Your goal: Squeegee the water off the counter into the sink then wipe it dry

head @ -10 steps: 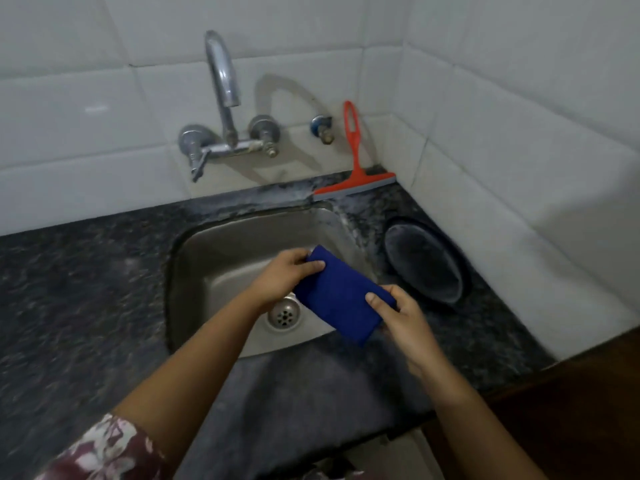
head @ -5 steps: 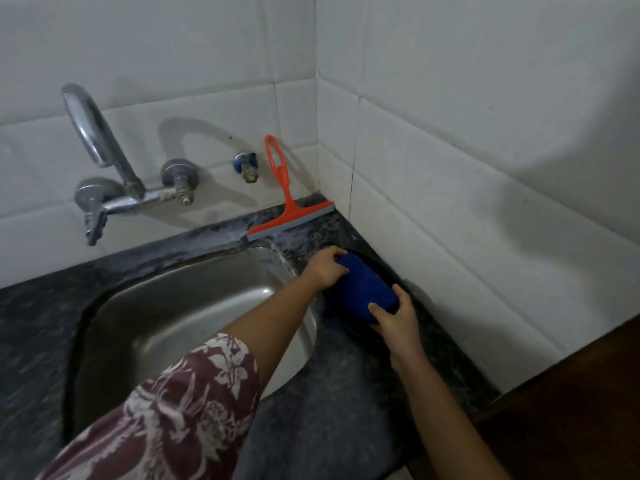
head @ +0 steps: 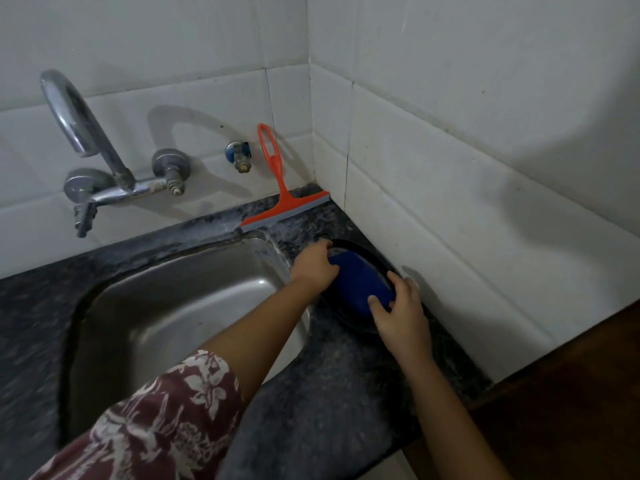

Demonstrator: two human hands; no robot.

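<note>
Both hands are on a blue cloth [head: 360, 289] that lies in a black oval dish [head: 356, 328] on the dark stone worktop [head: 332, 393], just to the right of the steel sink [head: 166, 306] and close to the tiled side wall [head: 450, 202]. The left hand [head: 313, 266] reaches across the corner of the sink and holds the far end of the cloth, with its grip closed on the cloth edge near the rim of the dish. The right hand [head: 401, 315] holds the near end, its grip also closed on the cloth, with the fingers [head: 375, 303] pressing on top of the blue fabric. The left arm wears a short sleeve [head: 156, 420] in dark red with a white flower pattern. The orange squeegee [head: 280, 192] stands in the back corner of the worktop, its blade resting on the stone behind the sink and its handle leaning against the tiled back wall [head: 138, 46]. It is well apart from both hands. A metal tap [head: 97, 161] is fixed on the back wall above the sink, and a small valve with a blue part [head: 239, 155] sits beside the squeegee handle.
</note>
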